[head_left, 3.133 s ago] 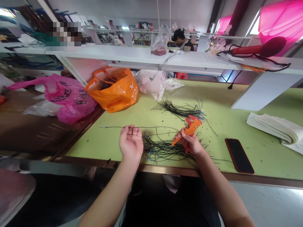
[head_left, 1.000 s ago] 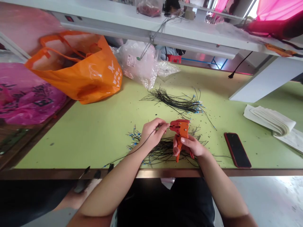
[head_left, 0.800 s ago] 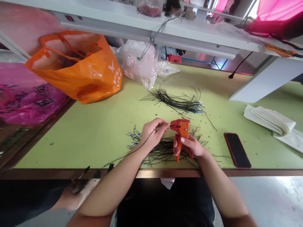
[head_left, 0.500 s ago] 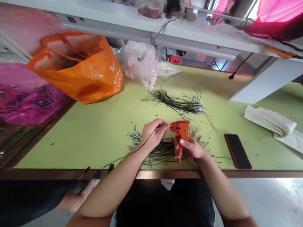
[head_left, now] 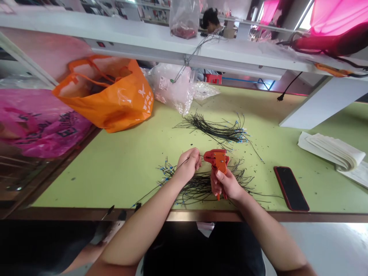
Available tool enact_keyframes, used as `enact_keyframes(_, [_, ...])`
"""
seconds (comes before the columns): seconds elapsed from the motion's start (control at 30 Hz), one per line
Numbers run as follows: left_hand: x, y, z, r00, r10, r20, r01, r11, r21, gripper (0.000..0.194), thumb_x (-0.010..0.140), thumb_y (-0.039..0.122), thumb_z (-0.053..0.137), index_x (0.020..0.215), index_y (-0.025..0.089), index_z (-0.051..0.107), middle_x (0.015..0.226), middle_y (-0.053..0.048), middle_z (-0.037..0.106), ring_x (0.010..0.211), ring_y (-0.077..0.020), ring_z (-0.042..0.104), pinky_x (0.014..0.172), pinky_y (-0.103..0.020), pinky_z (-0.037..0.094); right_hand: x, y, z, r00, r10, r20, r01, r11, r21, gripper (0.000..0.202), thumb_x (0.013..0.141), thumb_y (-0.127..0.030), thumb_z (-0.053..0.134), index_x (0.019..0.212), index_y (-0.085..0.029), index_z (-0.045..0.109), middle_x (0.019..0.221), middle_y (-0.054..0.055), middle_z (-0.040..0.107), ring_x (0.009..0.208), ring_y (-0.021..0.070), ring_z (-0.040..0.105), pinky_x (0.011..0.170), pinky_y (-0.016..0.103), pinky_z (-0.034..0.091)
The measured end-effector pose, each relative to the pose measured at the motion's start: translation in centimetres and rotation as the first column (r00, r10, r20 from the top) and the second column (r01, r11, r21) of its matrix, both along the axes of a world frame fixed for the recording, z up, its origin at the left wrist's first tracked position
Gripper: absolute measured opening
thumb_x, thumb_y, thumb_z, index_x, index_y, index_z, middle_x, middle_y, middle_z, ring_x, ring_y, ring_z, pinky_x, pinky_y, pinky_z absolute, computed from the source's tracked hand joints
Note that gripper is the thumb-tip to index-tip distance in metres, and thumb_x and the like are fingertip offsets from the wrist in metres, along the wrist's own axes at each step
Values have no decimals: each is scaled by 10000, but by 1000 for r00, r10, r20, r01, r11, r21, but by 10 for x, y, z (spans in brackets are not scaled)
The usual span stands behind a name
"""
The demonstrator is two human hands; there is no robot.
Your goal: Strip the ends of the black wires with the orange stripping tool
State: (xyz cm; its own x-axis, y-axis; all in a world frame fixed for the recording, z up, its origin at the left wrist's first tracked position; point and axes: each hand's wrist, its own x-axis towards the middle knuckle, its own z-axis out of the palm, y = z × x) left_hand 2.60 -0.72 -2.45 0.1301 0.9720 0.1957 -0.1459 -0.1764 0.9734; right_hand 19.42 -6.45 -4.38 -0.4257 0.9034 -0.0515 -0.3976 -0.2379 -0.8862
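My left hand (head_left: 189, 164) pinches a thin black wire (head_left: 149, 189) near its end, and the wire trails back over the wrist toward the table's front edge. The wire's short free end points at the jaws of an orange and red wire stripper (head_left: 220, 159). My right hand (head_left: 227, 183) is wrapped around the stripper's handles, holding it upright. Below both hands lies a loose bundle of black wires (head_left: 198, 184) with blue ends at its left. Farther back is a second bundle of black wires (head_left: 215, 128), its blue ends facing right.
A phone (head_left: 291, 188) and folded white cloth or paper (head_left: 330, 149) lie to the right. An orange bag (head_left: 115, 103), a pink plastic bag (head_left: 43, 122) and a clear plastic bag (head_left: 172, 86) stand back left. A white shelf (head_left: 129, 34) spans the rear. Another person sits beyond it.
My left hand has drawn slightly away from the stripper, leaving a gap where the wire shows. The handles look more squeezed together. The whole view has tilted up a little.
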Motion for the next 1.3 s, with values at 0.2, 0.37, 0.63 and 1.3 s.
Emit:
enact_keyframes(0.2, [17,-4,12,925,-34,379,97,984,-149,642,781,738,726,561,211,433,388,85,313,354,-76,322,440,-237,405,4,-3,8,995,31,-90,-29,999,23,585,806,-733,725,703,-196,518,451,-94,424,340,70,380,368,204,392])
enact_keyframes(0.37, [22,-10,19,880,-36,474,126,979,-159,662,766,710,763,543,201,403,381,87,317,368,-70,329,466,-222,439,1,-5,12,989,59,-137,-57,998,14,646,749,-825,695,741,-193,559,467,-90,418,348,79,366,371,218,377])
enact_keyframes(0.63, [-51,31,38,675,324,663,-215,946,-243,635,910,547,714,569,187,317,394,99,299,350,-44,227,405,-162,315,82,10,53,745,-484,-459,536,844,-20,619,808,-829,606,646,-246,476,504,-110,223,396,87,178,407,220,355])
enact_keyframes(1.3, [-4,-17,11,874,314,-372,-3,767,641,451,1042,294,476,604,216,406,499,51,393,442,-101,378,485,-262,302,5,12,5,986,-154,-55,162,971,177,521,832,-706,706,951,-203,640,797,51,664,702,220,656,651,370,593])
